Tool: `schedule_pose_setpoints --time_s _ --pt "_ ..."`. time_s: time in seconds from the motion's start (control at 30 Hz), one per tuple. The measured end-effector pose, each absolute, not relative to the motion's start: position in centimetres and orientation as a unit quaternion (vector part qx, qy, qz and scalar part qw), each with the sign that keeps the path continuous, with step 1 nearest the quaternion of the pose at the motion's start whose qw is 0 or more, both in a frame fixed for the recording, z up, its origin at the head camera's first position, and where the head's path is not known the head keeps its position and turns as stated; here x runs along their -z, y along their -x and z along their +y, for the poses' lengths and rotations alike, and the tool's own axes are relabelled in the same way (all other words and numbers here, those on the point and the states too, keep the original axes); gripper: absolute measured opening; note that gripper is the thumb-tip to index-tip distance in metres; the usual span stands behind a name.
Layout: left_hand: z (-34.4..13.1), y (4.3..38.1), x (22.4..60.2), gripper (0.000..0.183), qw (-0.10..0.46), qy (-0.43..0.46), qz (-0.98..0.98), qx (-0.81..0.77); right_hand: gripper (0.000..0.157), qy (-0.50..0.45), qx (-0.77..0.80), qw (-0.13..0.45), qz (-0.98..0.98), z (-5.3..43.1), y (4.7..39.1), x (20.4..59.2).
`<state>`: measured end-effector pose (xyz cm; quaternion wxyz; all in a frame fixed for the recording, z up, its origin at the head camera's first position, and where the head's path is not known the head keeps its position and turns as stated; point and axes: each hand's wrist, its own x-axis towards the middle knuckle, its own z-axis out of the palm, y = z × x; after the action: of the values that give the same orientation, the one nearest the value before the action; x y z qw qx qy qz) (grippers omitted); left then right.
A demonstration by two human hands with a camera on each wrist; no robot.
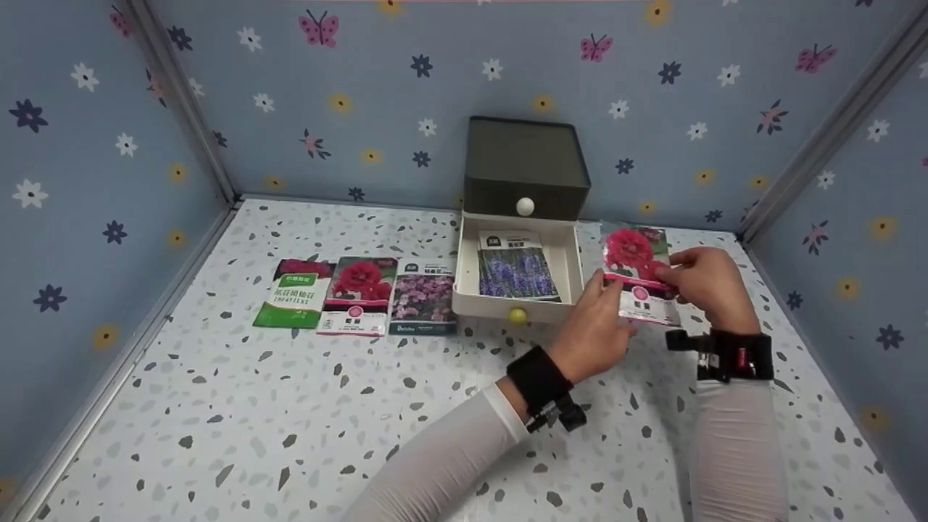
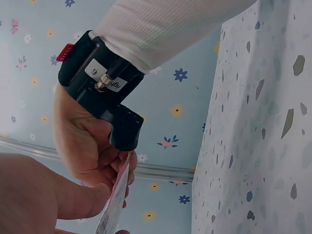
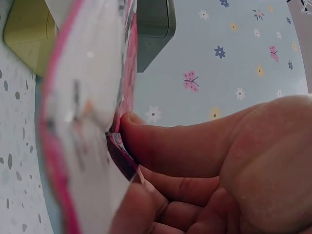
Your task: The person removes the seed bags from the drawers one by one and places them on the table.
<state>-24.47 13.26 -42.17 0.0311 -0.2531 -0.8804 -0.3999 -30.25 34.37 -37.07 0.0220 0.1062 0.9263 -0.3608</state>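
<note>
Both hands hold one seed packet [image 1: 638,264] with a red flower picture, raised to the right of the drawer box. My right hand [image 1: 714,286] pinches its right edge between thumb and fingers. At the lower left edge, my left hand [image 1: 594,333] grips the same packet. In the left wrist view the packet [image 2: 113,209] appears edge-on between the two hands. Up close in the right wrist view, the packet [image 3: 83,122] has a pink border, and the right thumb [image 3: 170,146] presses against it.
A dark green box [image 1: 525,156] stands against the back wall. Its lower white drawer [image 1: 467,279] is pulled out and holds a purple-flower packet [image 1: 516,272]. Left of it lie a green packet [image 1: 290,297], a red-flower packet [image 1: 355,293] and a pink-flower packet [image 1: 423,301] in a row.
</note>
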Motion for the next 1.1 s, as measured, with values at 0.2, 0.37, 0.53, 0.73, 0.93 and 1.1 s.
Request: schedule_pose_setpoints --time_s 0.2,0.37,0.53,0.73,0.93,1.1 --pt "14.4 24.4 42.9 0.082 0.004 0.230 -0.889 0.396 0.054 -0.102 0.369 0.031 0.923 34.7 30.6 37.5" --pt "14.9 24.6 43.9 0.086 -0.014 0.223 -0.896 0.384 0.056 -0.097 0.367 0.043 0.924 35.1 31.1 38.2" --pt "14.9 24.8 45.8 0.089 -0.021 0.239 -0.897 0.372 0.055 -0.098 0.346 0.059 0.931 35.0 31.9 39.5" --pt "14.7 25.4 47.6 0.090 -0.033 0.237 -0.894 0.380 0.054 -0.094 0.321 0.081 0.939 34.5 33.1 40.9" --pt "14.4 25.7 48.4 0.095 -0.059 0.235 -0.897 0.369 0.056 -0.087 0.300 0.115 0.943 34.0 33.9 42.0" --pt "14.6 26.0 49.0 0.094 -0.060 0.224 -0.906 0.354 0.057 -0.083 0.298 0.122 0.943 33.6 34.4 42.9"
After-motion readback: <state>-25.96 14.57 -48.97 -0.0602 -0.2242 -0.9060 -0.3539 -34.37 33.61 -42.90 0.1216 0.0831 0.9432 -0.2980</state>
